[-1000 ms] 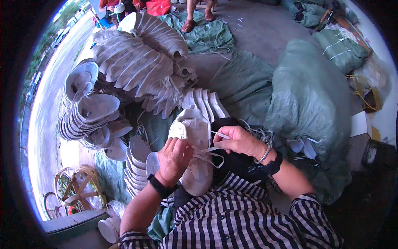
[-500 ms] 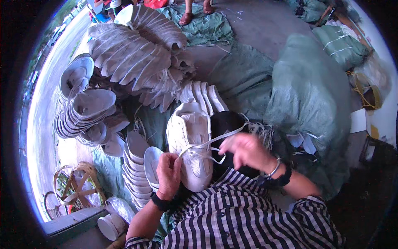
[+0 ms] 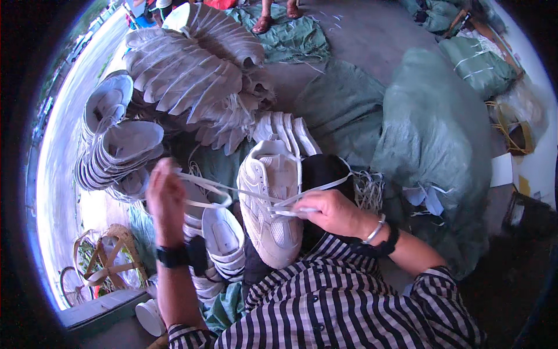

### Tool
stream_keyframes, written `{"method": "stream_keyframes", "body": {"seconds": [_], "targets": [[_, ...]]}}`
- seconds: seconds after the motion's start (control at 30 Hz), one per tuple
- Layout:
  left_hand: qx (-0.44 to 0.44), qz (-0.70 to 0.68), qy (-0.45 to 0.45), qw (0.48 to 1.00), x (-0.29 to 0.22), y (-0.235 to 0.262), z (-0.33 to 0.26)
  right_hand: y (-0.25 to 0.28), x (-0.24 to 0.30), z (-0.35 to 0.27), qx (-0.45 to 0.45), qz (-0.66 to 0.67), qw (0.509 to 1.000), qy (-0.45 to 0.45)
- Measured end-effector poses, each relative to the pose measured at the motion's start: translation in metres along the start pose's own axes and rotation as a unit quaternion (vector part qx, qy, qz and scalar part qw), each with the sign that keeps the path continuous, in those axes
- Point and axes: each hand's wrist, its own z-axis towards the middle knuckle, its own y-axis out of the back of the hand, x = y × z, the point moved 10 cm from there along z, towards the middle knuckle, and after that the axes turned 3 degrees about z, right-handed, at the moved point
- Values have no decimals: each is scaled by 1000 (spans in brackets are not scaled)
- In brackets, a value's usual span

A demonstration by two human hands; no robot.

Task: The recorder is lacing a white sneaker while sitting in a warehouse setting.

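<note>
Ideally, even tension was to be kept on the white lace (image 3: 209, 205), pinched in left hand (image 3: 165, 200) and right hand (image 3: 337, 212), across the white shoe (image 3: 256, 212) just beyond the striped shirt (image 3: 317, 296).

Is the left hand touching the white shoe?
Apart. The head view shows the left hand left of the white shoe, white lace spanning the visible gap between them.

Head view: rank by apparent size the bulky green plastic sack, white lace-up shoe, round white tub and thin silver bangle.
1. Bulky green plastic sack
2. White lace-up shoe
3. Round white tub
4. Thin silver bangle
Apparent size only.
</note>
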Motion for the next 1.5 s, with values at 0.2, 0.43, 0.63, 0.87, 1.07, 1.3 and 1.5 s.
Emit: {"method": "stream_keyframes", "body": {"seconds": [0.2, 0.43, 0.63, 0.87, 1.07, 1.3, 1.5], "targets": [[-62, 67, -30, 995, -21, 60, 11, 35, -9, 1, -173, -52, 983, -26], [-47, 389, 28, 920, 48, 158, -8, 57, -81, -60, -47, 55, 970, -232], [94, 492, -35, 865, 103, 65, -46, 122, -146, -120, -184, -42, 904, -383], [119, 213, -73, 967, 60, -51, -68, 48, 0, -9, -172, -143, 973, 64], [145, 157, 47, 976, 81, -70, -81, 10, -34, -10, -121, -74, 987, -78], [96, 84, 153, 980, 93, -51, -86, 4, -36, -5, -104, -152, 977, -107], [116, 180, 93, 972, 87, -45, -80, 11, -38, -7, -159, -135, 973, -98]]}}
